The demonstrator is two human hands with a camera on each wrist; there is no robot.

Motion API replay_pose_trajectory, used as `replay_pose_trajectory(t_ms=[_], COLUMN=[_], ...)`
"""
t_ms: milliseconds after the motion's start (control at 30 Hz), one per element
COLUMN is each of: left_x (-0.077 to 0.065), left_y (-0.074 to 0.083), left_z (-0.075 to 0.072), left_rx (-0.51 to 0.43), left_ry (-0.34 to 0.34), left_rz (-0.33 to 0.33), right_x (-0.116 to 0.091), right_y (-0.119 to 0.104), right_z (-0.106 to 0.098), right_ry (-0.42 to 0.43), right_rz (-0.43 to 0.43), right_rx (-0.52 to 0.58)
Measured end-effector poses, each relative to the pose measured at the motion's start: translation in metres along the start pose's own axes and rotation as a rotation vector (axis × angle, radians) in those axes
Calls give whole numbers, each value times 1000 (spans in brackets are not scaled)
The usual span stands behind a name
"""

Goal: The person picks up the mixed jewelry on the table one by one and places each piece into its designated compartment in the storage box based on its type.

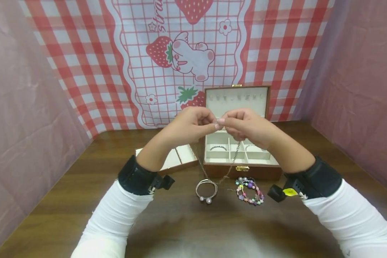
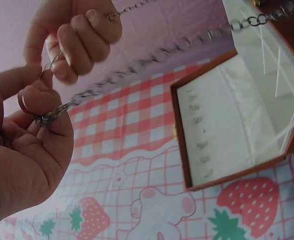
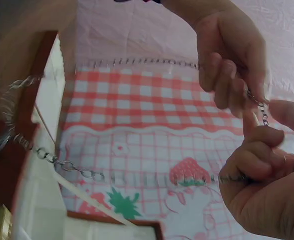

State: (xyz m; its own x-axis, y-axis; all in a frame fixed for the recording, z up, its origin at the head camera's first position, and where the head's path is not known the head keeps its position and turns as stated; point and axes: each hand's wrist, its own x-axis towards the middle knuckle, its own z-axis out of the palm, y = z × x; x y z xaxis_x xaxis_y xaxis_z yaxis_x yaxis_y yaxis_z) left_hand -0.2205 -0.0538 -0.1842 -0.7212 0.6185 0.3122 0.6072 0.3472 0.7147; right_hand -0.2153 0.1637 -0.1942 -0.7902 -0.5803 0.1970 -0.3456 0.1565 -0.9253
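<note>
Pinching necklace (image 1: 237,152) w/ L hand (image 1: 195,123) & R hand (image 1: 245,123), open box (image 1: 261,173) on far side, prob. working ends, next needing steady alignment.

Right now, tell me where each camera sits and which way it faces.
Head: worn on the head, facing forward and down at the left hand and right hand; white-sleeved arms show too.
Left wrist: worn there, looking past the near left hand at the chain and open jewelry box; the right hand shows beyond.
Right wrist: worn there, looking past the near right hand at the chain; the left hand shows beyond.
Shared: both wrist views show both hands, the chain and the checked cloth.
</note>
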Motion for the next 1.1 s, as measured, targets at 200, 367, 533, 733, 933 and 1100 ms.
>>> replay_pose_trajectory(t_ms=[200,367,533,733,933,1100], left_x=[-1,-3,0,4,5,6], left_y=[-3,-4,2,9,12,10], left_z=[-11,-14,-13,-17,-18,-18], left_rx=[38,-12,-20,1,-12,-20], left_ry=[10,38,62,64,66,63], left_rz=[-2,-26,-32,-24,-38,-52], right_x=[-6,-7,-1,10,19,24], right_y=[-11,-10,-9,-18,-35,-54], right_z=[-15,-21,-15,-8,-6,-10], right_ry=[75,42,-31,5,118,101], right_rz=[-7,-44,-46,21,115,120], right_rx=[-152,-115,-66,-127,-310,-555])
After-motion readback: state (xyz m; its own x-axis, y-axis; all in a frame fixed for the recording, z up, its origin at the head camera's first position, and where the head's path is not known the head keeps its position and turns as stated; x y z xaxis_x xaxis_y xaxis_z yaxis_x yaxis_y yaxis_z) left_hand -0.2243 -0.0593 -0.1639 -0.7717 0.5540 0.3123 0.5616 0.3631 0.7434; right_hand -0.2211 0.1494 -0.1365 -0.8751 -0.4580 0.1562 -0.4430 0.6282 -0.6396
